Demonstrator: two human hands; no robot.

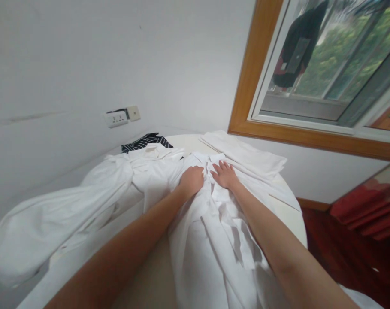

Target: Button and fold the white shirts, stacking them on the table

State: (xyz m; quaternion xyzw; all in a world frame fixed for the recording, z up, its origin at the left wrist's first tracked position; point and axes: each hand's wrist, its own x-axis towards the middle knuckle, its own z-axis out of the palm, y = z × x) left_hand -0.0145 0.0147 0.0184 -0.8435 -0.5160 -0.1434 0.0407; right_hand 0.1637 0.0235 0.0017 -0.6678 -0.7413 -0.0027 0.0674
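Note:
A white shirt (198, 244) lies lengthwise in front of me, its front rumpled and its lower part running toward my body. My left hand (192, 180) is closed on the cloth near the shirt's far end, fingers curled under. Just to the right, my right hand (225, 174) rests on the same shirt with its fingers spread and lying flat. Between the two hands runs a creased strip of the fabric. Another white garment (107, 189) is heaped to the left, one puffy sleeve hanging toward the lower left.
A folded white cloth (246, 152) lies at the far right of the round cream table (293, 214). Black striped fabric (146, 140) sits at the back left. Behind are a wall with a socket (116, 119) and a wood-framed window (243, 103). Red curtain fabric (371, 206) hangs at right.

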